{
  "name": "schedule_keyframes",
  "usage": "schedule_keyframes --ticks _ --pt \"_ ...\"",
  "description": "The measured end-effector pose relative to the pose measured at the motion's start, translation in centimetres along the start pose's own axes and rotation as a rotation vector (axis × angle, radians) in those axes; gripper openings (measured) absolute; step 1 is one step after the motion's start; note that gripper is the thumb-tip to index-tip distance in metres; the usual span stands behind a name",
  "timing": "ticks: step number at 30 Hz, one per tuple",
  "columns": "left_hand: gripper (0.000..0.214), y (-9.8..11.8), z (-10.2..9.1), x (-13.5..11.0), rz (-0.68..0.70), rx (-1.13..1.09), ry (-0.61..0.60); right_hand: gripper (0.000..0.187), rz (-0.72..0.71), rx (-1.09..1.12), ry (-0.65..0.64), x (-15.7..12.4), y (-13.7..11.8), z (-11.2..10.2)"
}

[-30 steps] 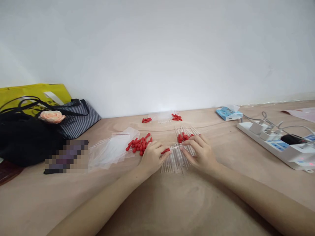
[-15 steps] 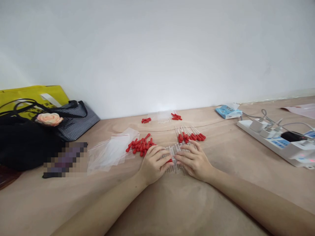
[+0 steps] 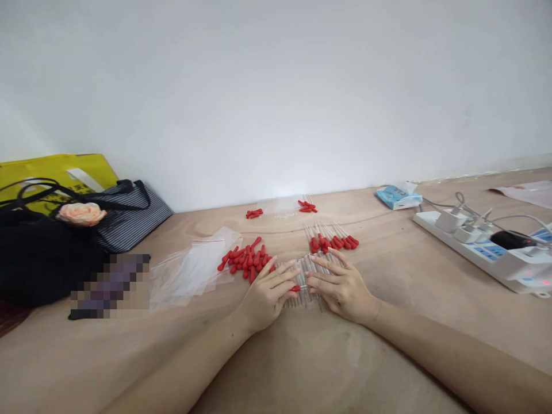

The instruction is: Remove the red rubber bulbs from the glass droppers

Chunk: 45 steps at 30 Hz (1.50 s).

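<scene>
My left hand (image 3: 268, 294) pinches a red rubber dropper bulb (image 3: 295, 288) between thumb and index finger, its other fingers stretched over a row of clear glass tubes (image 3: 305, 265). From the right, my right hand (image 3: 345, 287) lies over the same tubes with its fingers apart; its thumb is hidden. A pile of loose red bulbs (image 3: 245, 261) sits just beyond my left hand. Past my right fingertips lie several droppers (image 3: 334, 242), red bulbs fitted on thin clear tubes that point toward the wall.
Clear zip bags (image 3: 194, 270) are spread left of the bulb pile. Bagged droppers (image 3: 282, 208) lie near the wall. To the right are a tissue pack (image 3: 397, 196) and a white power strip (image 3: 478, 250) with cables. Striped (image 3: 129, 215) and yellow bags (image 3: 97, 169) stand left.
Both hands' fingers have spread and lifted slightly over the tubes. More of the red bulb at my left thumb now shows. The whole view has shifted a little.
</scene>
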<state>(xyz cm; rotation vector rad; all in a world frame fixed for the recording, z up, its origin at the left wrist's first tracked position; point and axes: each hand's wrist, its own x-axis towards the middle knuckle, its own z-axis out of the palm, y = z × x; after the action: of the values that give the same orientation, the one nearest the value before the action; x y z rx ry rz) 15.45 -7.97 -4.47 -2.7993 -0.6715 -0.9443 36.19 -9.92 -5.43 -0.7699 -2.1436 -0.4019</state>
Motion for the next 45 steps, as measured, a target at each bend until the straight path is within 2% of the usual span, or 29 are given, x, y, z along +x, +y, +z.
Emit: schedule_keyframes --ticks 10,20,23,25,27,29,31,33,35,40,45 --pt "0.017 -0.5 0.8 -0.8 0.031 -0.017 0.102 0.02 -0.019 -0.046 0.019 -0.1 -0.1 -0.3" --pt "0.02 -0.2 0.5 -0.7 -0.011 -0.041 0.084 0.023 0.009 -0.034 0.044 -0.2 0.0 -0.7" --pt "0.021 -1.0 -0.8 -0.8 -0.18 -0.03 0.187 0.019 0.102 -0.07 0.034 -0.6 0.8 -0.8" --pt "0.02 -2.0 -2.1 -0.9 -0.344 0.038 0.279 0.018 0.186 -0.098 0.012 -0.8 1.2 -0.7" --pt "0.022 -3.5 -3.5 -1.0 -0.496 0.126 0.307 0.02 0.236 -0.112 -0.018 -0.8 1.4 -0.5" --pt "0.025 -4.9 -4.9 -1.3 -0.653 0.166 0.209 0.022 0.256 -0.115 -0.036 -0.8 1.4 -0.3" --pt "0.026 -6.0 -6.0 -1.5 -0.801 0.147 0.028 0.023 0.278 -0.123 -0.03 -0.7 1.3 -0.2" --pt "0.025 -6.6 -6.8 -1.6 -0.916 0.133 -0.119 0.026 0.312 -0.143 -0.035 -0.6 1.4 -0.2" --pt "0.021 -6.8 -7.4 -1.6 -0.992 0.183 -0.193 0.026 0.353 -0.163 -0.051 -0.7 1.6 -0.4" --pt "0.02 -6.6 -7.2 -1.7 -1.025 0.325 -0.271 0.018 0.421 -0.222 -0.097 -0.6 1.7 -0.4" --pt "0.031 -6.7 -6.8 -1.8 -1.018 0.344 -0.331 0.019 0.328 -0.32 -0.099 -0.2 1.1 0.0"
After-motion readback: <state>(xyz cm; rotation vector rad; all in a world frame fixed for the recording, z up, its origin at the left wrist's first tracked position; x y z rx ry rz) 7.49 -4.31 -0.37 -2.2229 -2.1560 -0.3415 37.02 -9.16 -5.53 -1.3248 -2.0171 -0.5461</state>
